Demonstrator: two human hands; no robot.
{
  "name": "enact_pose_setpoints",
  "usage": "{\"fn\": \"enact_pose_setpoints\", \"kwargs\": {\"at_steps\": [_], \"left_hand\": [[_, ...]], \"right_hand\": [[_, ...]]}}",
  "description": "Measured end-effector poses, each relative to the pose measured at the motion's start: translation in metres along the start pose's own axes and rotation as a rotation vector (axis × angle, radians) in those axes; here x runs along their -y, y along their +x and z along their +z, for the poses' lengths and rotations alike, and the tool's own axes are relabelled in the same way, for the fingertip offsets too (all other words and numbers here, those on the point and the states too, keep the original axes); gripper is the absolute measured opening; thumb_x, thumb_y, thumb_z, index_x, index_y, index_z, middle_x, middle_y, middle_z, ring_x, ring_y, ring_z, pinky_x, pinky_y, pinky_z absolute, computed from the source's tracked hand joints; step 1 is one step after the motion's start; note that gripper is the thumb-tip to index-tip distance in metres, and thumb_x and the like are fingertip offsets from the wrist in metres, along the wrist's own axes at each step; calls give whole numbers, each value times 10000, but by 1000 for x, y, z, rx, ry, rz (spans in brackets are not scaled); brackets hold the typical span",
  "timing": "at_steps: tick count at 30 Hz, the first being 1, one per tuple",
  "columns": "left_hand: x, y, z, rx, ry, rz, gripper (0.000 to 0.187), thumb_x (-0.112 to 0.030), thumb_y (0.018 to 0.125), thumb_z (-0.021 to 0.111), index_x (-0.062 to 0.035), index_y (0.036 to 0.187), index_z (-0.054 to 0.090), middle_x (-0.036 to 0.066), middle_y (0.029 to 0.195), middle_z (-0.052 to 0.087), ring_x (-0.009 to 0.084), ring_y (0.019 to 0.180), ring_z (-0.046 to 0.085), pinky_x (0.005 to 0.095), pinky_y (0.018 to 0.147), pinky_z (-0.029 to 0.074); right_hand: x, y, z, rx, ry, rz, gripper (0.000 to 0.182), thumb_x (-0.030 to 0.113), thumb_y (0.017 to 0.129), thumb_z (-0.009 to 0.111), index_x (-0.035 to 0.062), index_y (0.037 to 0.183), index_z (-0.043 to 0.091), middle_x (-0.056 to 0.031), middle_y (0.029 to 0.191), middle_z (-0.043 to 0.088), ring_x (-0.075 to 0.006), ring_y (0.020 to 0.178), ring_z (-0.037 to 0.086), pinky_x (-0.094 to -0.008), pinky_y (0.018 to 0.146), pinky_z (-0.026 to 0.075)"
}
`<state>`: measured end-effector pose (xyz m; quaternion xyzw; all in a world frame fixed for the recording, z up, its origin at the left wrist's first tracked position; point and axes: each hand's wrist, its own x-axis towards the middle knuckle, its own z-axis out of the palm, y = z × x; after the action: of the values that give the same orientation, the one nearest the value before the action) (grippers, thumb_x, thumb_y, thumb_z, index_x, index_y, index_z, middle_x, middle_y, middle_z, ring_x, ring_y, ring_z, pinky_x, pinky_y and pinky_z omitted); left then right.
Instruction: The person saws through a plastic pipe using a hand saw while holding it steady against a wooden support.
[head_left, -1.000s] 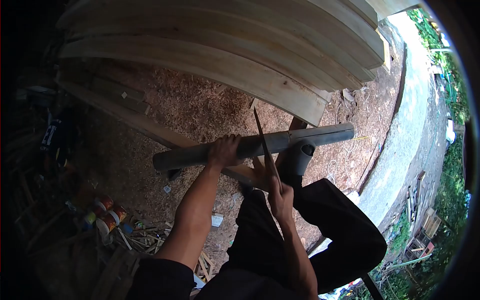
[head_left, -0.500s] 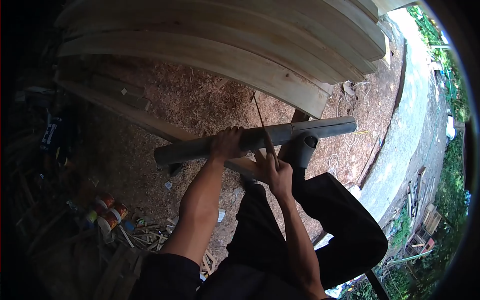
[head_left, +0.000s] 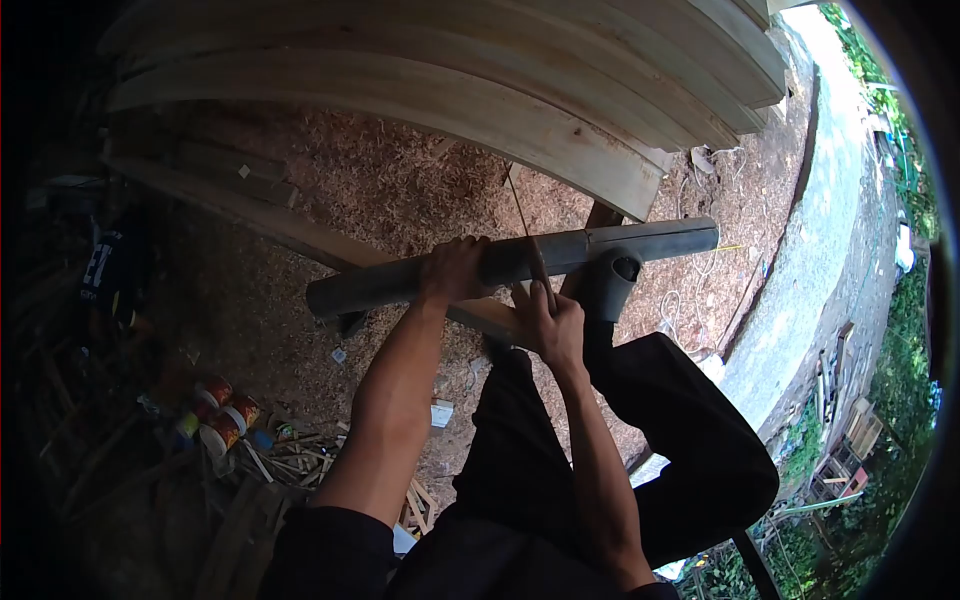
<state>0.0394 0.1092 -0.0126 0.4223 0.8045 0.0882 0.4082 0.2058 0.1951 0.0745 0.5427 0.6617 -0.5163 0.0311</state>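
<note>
A long dark grey pipe-like piece (head_left: 390,288) lies slanted across a wooden beam (head_left: 350,250), with a slit along its right part. My left hand (head_left: 455,268) is closed over its left half, fingers wrapped on top. My right hand (head_left: 553,328) grips the handle end of a handsaw (head_left: 538,265). Its thin blade, seen nearly edge-on, crosses the grey piece just right of my left hand and points away from me. How deep the teeth sit cannot be seen. My foot in a grey clog (head_left: 608,285) is against the right part of the piece.
Large curved wooden planks (head_left: 400,85) stretch overhead across the far side. Wood shavings (head_left: 390,180) cover the ground. Printed cans (head_left: 228,425) and scrap sticks (head_left: 295,462) lie at lower left. Another person in a dark shirt (head_left: 110,265) is at far left. A concrete strip (head_left: 805,280) runs at right.
The saw and my right hand have moved slightly forward, away from me, across the grey piece. My left hand keeps its hold. The whole view has shifted a little.
</note>
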Motion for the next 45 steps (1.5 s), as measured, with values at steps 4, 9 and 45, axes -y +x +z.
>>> {"fn": "enact_pose_setpoints", "kwargs": {"at_steps": [4, 9, 45], "left_hand": [[7, 0, 12, -120, 97, 51, 793, -423, 612, 810, -85, 1251, 483, 156, 1135, 588, 318, 1095, 559, 441, 933, 443], [9, 0, 14, -134, 130, 66, 812, -434, 611, 808, -82, 1261, 471, 145, 1149, 576, 310, 1099, 555, 436, 921, 449], [17, 8, 24, -155, 40, 29, 739, -410, 573, 817, -84, 1182, 553, 143, 1113, 632, 327, 1055, 604, 465, 902, 478]], "right_hand": [[-17, -79, -43, 31, 20, 79, 517, 392, 938, 557, 0, 602, 534, 13, 499, 452, -49, 486, 414, -280, 437, 300], [-25, -70, -37, 37, 97, 116, 519, 380, 955, 531, 3, 598, 532, 28, 506, 450, -43, 484, 400, -265, 433, 280], [8, 23, 8, -24, -60, -41, 540, 391, 941, 530, -110, 750, 593, -120, 484, 444, -95, 516, 456, -371, 488, 393]]}}
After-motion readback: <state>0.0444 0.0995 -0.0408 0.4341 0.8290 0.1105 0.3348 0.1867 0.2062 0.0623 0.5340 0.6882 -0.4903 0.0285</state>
